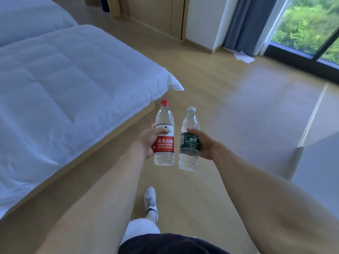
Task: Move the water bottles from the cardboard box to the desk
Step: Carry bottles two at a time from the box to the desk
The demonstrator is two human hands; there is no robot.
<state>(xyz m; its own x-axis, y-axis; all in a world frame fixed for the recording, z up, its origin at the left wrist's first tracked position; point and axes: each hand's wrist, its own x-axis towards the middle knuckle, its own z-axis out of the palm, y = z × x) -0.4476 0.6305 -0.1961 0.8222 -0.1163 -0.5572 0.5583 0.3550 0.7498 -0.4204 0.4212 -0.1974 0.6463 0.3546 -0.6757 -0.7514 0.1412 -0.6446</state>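
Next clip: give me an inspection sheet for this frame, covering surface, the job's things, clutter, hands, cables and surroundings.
Surface: light wooden floor; neither desk nor cardboard box in view.
Job's things: clear plastic water bottle with red cap and red label and clear plastic water bottle with white cap and dark green label, both upright, held in the air side by side, apart.
Clutter: white paper sheets on the floor by the curtain.
Hands: left hand grips the red-label bottle; right hand grips the green-label bottle.
Cables: nothing seen.
Surroundings: bed with white quilt on the left, grey-blue curtain, glass door with greenery outside, person's white sneaker below.
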